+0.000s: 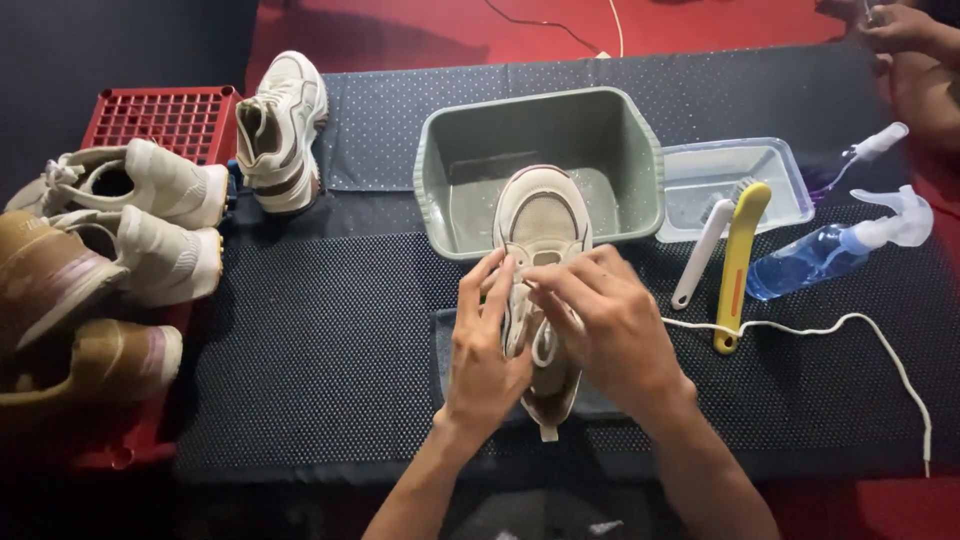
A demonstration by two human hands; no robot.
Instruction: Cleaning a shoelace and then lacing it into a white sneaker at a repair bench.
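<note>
A beige and white sneaker (541, 218) lies on a dark dotted mat (320, 340), its toe resting over the front rim of a grey-green plastic basin (640, 150). My left hand (482, 350) grips the shoe's left side at the laces. My right hand (610, 325) covers the right side, fingers pinching a white lace (545, 345) over the tongue. The shoe's heel shows between my wrists.
A matching sneaker (280, 130) stands at the back left beside a red crate (165, 115). Several shoes (120, 240) pile at the left. At the right lie a yellow brush (738, 260), a white brush (700, 255), a clear tray (730, 165), blue spray bottles (830, 250), a white cord (860, 325). Another person's hand (895, 25).
</note>
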